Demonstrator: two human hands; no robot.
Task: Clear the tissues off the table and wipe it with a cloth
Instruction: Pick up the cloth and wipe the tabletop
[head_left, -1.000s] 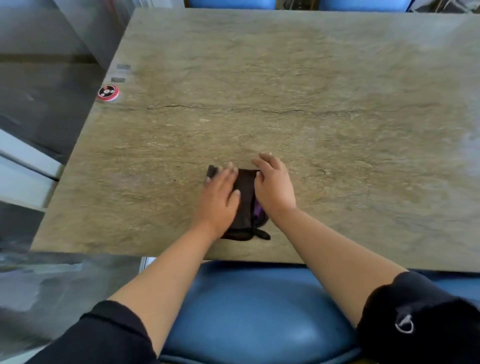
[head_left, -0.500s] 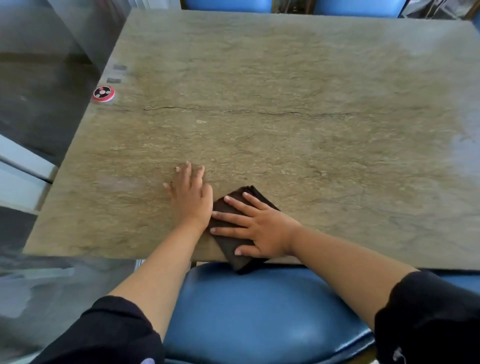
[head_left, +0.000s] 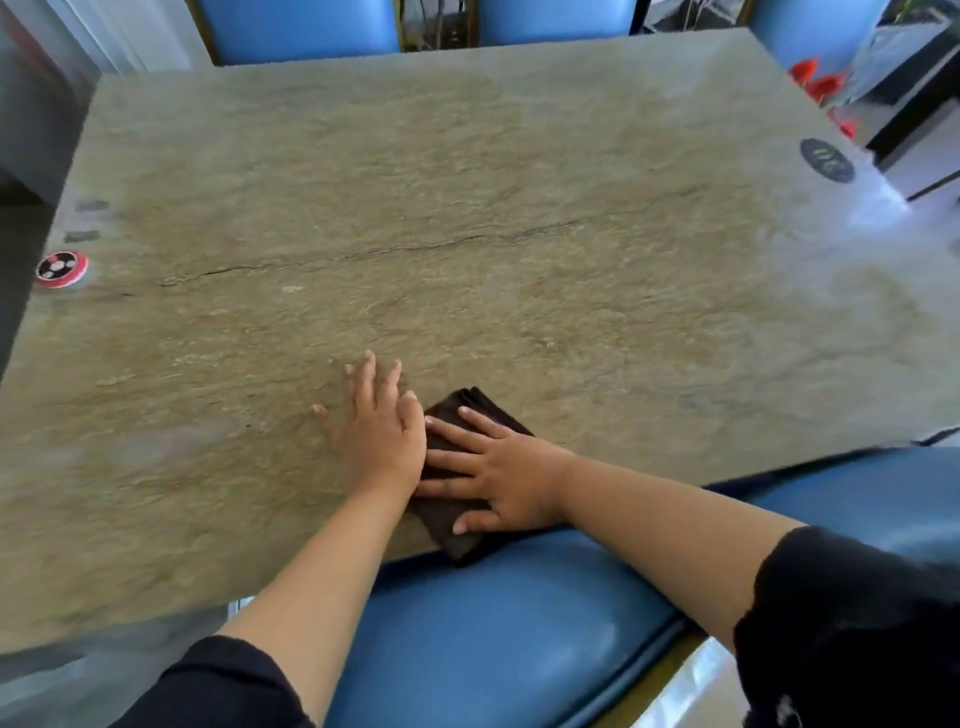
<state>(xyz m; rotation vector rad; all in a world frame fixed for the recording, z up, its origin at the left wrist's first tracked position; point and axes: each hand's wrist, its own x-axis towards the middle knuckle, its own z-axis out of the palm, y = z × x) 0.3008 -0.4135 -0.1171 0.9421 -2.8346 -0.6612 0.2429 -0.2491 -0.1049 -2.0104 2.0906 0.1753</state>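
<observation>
A folded dark brown cloth (head_left: 453, 525) lies at the near edge of the stone-patterned table (head_left: 467, 208), one corner hanging over the edge. My right hand (head_left: 493, 475) presses flat on the cloth with fingers spread and pointing left. My left hand (head_left: 382, 423) lies flat on the bare table just left of the cloth, fingers straight and pointing away from me. The two hands touch. No tissues are in view.
A red and black round disc (head_left: 61, 267) sits at the table's left edge. A dark round coaster (head_left: 827, 160) lies near the far right corner. A blue chair seat (head_left: 509, 623) is below the near edge, with more blue chairs (head_left: 301, 26) at the far side.
Both hands first pressed the cloth together. The right hand then slid it toward the near edge, and the left hand moved off onto the bare table. The view has since tilted and widened.
</observation>
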